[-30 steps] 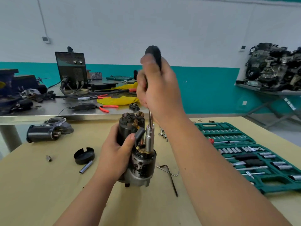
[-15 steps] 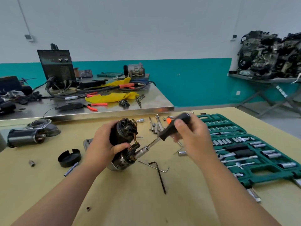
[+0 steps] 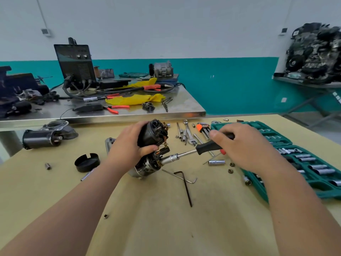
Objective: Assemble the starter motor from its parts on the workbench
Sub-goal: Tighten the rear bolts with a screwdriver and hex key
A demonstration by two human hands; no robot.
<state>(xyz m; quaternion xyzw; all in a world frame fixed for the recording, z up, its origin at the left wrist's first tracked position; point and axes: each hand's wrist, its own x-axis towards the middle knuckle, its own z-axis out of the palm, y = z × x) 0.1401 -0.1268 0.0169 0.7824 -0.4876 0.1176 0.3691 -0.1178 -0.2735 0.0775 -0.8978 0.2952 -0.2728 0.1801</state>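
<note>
My left hand point(image 3: 127, 150) grips the dark starter motor body point(image 3: 153, 133), which lies tilted on the workbench with its brush end facing right. My right hand point(image 3: 241, 145) holds the black handle of a socket driver point(image 3: 206, 146). The driver's chrome socket tip point(image 3: 170, 158) is at the lower end of the motor, by the solenoid part. A black end cap point(image 3: 87, 162) lies to the left of the motor. A second starter motor point(image 3: 44, 137) lies at the table's far left.
A green socket set case point(image 3: 295, 157) lies open at the right. Loose sockets, nuts, hex keys point(image 3: 186, 183) and wrenches point(image 3: 188, 132) are scattered around the motor. A steel table point(image 3: 129, 113) behind carries a welder, yellow cloth and pliers.
The motor went from standing upright to lying tilted on the bench. My right hand came down from above it with the driver, which now lies nearly level, pointing left.
</note>
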